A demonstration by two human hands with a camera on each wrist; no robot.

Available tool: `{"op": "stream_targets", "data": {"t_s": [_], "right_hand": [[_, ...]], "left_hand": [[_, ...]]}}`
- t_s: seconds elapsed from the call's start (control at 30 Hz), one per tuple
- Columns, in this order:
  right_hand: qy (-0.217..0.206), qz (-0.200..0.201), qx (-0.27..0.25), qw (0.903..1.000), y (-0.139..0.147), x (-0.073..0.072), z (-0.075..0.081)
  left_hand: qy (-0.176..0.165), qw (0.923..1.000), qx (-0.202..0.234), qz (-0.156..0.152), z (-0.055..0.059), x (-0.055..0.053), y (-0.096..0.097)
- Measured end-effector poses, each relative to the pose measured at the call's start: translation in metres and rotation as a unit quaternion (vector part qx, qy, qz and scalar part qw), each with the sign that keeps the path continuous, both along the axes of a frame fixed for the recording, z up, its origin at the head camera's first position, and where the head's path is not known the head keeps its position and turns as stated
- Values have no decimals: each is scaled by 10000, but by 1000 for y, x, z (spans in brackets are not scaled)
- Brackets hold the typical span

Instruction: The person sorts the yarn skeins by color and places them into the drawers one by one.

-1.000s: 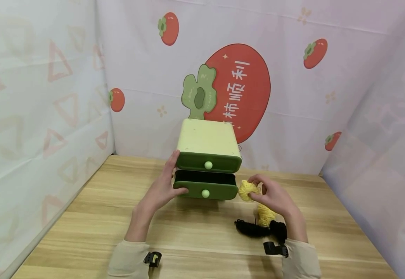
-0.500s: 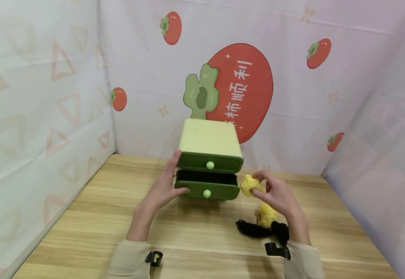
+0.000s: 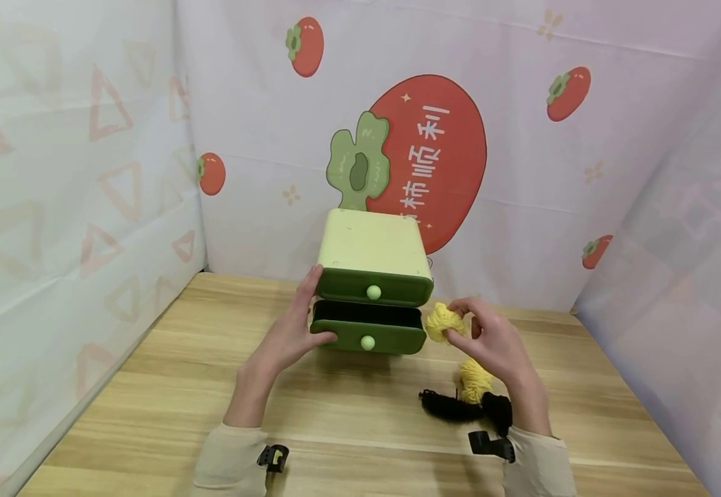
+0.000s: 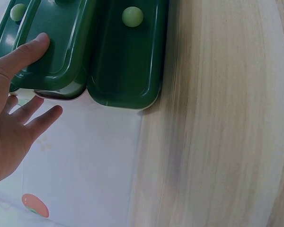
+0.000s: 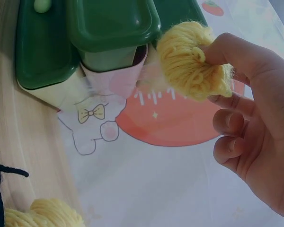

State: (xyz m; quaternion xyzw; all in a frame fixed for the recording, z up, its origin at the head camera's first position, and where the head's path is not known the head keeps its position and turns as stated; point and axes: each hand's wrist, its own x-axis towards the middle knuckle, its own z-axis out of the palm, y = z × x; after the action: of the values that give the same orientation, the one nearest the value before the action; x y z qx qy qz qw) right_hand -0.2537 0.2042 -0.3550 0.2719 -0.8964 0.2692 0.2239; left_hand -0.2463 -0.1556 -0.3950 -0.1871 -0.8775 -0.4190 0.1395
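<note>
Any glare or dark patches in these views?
Head: bright, but the inside of the open dark-green rectangular drawer is nearly black, and the black yarn bundle shows little strand detail. Left wrist: dimmer, with pale highlights along that drawer's glossy edge. Right wrist: also dim, yet strands on the yellow yarn bundle in the right hand read clearly.
</note>
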Motion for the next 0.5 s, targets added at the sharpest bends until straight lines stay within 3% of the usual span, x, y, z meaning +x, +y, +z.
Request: {"op": "stream_targets", "data": {"t_s": [0.27, 0.5], "right_hand": [[616, -30, -224, 9978, -11, 1, -1], [1406, 390, -413, 9884, -25, -2, -1]], "left_hand": [[-6, 10000, -29, 1, -2, -1, 0], [38, 10000, 6, 16, -2, -1, 0]]}}
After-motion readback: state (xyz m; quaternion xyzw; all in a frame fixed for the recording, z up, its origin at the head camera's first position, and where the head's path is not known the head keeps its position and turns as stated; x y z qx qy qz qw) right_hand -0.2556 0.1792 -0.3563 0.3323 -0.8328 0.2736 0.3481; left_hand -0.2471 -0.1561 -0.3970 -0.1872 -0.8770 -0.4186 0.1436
